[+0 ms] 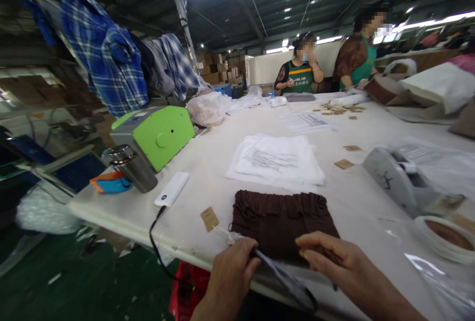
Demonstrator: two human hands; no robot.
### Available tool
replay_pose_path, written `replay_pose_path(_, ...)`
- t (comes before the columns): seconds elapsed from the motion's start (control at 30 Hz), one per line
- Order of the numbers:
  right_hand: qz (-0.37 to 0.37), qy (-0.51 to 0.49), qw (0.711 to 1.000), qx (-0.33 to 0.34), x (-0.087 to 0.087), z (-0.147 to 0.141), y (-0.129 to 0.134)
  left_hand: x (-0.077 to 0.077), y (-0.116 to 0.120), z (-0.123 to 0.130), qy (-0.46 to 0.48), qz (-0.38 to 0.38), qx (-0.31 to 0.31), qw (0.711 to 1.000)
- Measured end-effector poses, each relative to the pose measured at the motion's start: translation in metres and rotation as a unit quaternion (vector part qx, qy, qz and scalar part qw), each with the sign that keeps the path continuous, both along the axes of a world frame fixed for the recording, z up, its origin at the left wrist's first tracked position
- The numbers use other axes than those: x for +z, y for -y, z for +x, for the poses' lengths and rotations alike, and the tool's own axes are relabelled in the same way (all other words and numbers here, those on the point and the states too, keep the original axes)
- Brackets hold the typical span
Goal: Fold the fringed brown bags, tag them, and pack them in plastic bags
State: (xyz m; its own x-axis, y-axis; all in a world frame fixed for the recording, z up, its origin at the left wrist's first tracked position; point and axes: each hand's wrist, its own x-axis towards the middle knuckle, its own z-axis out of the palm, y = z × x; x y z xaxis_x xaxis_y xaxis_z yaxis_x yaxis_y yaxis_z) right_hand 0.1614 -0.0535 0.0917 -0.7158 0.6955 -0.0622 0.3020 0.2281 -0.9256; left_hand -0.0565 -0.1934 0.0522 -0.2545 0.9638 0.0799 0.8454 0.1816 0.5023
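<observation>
lying flat on table [208, 162]: brown pleated fabric [280, 219]; left hand [232, 276] pinching clear bag edge [274, 274] at its near hem; right hand [334, 261] fingers flat atop fabric.

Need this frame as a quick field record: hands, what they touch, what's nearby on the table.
left hand: pinching the near-left edge of the brown cloth, grip closed on it
right hand: lying flat on the cloth's near-right edge
paper tag: on the table, left of the cloth, string running toward it
power bank: further left, black cable dropping over the table edge
paper stack: behind the cloth
tape dispenser: to the right
co-workers: two, at the far end
</observation>
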Motion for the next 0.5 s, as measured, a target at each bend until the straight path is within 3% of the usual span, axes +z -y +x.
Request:
replay_pose_path(0.1,0.182,0.024,0.980,0.077,-0.006,0.000,0.016,-0.012,0.000,-0.001,-0.126,0.084,-0.024,0.988)
replay_pose_path(0.17,0.320,0.026,0.941,0.110,-0.019,-0.003,0.025,-0.018,-0.003,0.000,-0.200,0.145,-0.013,0.969)
replay_pose_path(0.23,0.430,0.024,0.897,0.102,-0.035,-0.009,0.029,-0.020,-0.010,0.001,-0.233,0.184,0.003,0.955)
replay_pose_path(0.3,0.478,0.044,0.874,0.076,-0.048,-0.015,0.028,-0.016,-0.021,0.001,-0.239,0.225,-0.009,0.944)
replay_pose_path(0.37,0.479,0.078,0.872,0.057,-0.055,-0.021,0.021,-0.012,-0.031,-0.002,-0.268,0.256,-0.034,0.928)
replay_pose_path(0.5,0.488,0.113,0.864,0.048,-0.055,-0.026,0.010,-0.011,-0.040,-0.014,-0.402,0.194,-0.095,0.890)
